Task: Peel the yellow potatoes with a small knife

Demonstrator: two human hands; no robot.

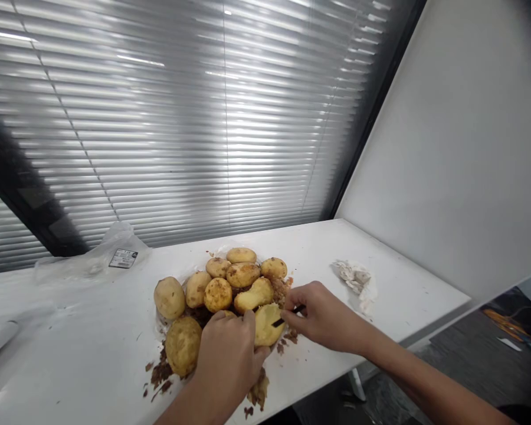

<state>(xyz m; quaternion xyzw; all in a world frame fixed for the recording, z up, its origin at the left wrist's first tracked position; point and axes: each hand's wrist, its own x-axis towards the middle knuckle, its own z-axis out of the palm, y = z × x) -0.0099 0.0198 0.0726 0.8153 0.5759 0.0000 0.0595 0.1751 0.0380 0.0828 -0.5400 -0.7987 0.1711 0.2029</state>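
My left hand [230, 348] is closed around a partly peeled potato [268, 332], steadying it at the near side of the heap. Between the fingers of my right hand [314, 311] is a thin dark tool [278, 323], its tip against the potato's pale, bared surface; its exact kind I cannot make out. Just behind lies another peeled, uneven potato [254, 295]. Several unpeeled potatoes, among them a large brown one [183, 346] left of my left hand and a paler one [169, 298], sit on a clear plastic sheet. Brown peelings [259, 389] are scattered around.
All this lies on a white table [92, 354]. A crumpled tissue [356, 278] is at the right, a clear plastic bag with a label [123, 258] at the back left. Closed window blinds [181, 130] stand behind, and a white partition [460, 147] borders the right side.
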